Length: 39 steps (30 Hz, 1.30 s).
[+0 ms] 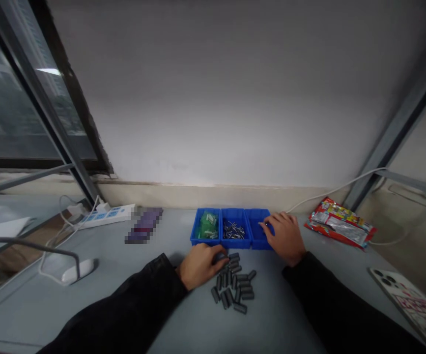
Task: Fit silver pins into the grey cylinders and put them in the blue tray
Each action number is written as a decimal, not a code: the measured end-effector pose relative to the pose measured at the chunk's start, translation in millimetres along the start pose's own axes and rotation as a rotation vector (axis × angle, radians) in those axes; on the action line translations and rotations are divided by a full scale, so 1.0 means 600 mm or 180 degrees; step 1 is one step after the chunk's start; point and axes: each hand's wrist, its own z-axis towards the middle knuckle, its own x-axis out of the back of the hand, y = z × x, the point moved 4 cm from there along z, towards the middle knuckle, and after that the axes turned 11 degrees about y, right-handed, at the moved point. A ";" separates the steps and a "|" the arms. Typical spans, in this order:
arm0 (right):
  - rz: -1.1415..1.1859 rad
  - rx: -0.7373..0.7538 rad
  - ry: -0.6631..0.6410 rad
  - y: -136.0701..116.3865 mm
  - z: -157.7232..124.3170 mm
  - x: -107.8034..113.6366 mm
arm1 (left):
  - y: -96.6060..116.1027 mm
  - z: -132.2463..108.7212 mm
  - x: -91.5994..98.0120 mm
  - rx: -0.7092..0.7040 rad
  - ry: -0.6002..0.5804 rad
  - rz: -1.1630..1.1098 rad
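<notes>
On the desk (279, 305) sits a blue three-compartment tray (235, 245), with green packets (208, 226) on the left and small metal pins (233, 230) in the middle. My right hand (284, 238) curls into the right compartment, its grip unclear. My left hand (200, 265), half closed, rests against a loose pile of dark grey cylinders (235, 290) in front of the tray; I cannot tell if it holds one.

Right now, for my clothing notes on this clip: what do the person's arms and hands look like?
Both arms are covered in long black sleeves, the left sleeve and the right sleeve, plain with no clear markings and reaching the wrists. The left hand and right hand are bare, with no gloves.
</notes>
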 end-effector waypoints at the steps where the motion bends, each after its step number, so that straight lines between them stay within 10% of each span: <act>1: 0.0025 -0.0013 -0.0055 0.003 -0.003 -0.006 | -0.001 0.000 0.000 0.0013 0.0005 0.0021; 8: 0.0136 -0.0073 -0.0217 0.018 -0.010 -0.024 | -0.005 0.000 -0.001 -0.0132 0.0007 0.0002; 17: 0.1178 0.0627 0.0410 -0.054 0.003 0.042 | 0.002 0.004 0.011 -0.0340 0.0027 -0.0016; 24: 0.1547 0.1626 -0.0650 -0.157 -0.046 0.047 | 0.000 0.004 0.003 -0.0361 0.0090 0.0028; 30: 0.1940 0.1426 -0.1576 -0.160 -0.050 0.051 | 0.014 0.001 0.008 -0.0749 0.0093 -0.0155; 39: 0.1307 0.1242 -0.1382 -0.128 -0.044 0.024 | 0.046 -0.022 0.021 -0.1774 -0.0199 -0.0844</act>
